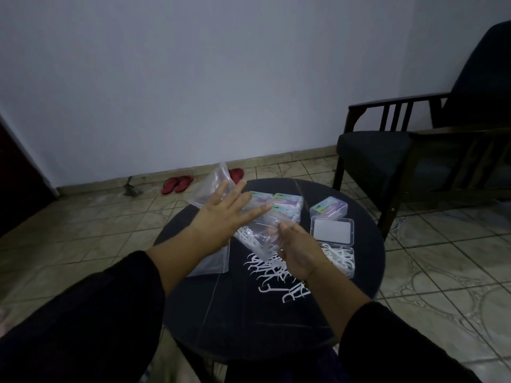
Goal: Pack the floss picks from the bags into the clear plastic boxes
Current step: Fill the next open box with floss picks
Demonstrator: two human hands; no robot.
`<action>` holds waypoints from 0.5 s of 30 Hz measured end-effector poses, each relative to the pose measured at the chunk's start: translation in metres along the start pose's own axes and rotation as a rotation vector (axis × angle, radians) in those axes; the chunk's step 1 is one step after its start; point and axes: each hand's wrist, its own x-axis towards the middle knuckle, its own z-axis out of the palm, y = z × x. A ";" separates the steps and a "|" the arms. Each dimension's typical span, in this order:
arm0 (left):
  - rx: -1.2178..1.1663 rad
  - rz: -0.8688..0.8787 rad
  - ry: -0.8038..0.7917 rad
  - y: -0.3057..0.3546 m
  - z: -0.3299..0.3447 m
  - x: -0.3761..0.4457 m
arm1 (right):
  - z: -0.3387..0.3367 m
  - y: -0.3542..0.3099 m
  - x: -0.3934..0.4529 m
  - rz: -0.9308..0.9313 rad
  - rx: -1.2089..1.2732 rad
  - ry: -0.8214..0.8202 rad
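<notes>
Over the round dark tabletop (240, 322), left of the open clear plastic box (338, 257), the left hand (221, 217) lies flat, fingers spread, on a clear plastic bag (258, 239) of white floss picks (273, 275); the right hand (297, 251) pinches that bag's near edge.

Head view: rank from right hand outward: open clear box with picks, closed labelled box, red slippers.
From the right hand:
1. Open clear box with picks, just to its right on the table.
2. Closed labelled box, farther back at the right.
3. Red slippers, on the floor beyond the table, left.
</notes>
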 end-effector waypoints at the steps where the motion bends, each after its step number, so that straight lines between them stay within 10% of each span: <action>1: -0.001 -0.010 0.012 0.000 0.002 0.000 | -0.001 0.000 -0.001 0.007 0.037 -0.004; 7: 0.074 0.003 0.039 -0.006 0.005 0.008 | -0.007 0.004 0.000 0.010 0.027 -0.104; 15: 0.165 0.071 0.061 -0.031 -0.009 0.009 | 0.000 0.018 0.006 -0.231 -0.891 -0.143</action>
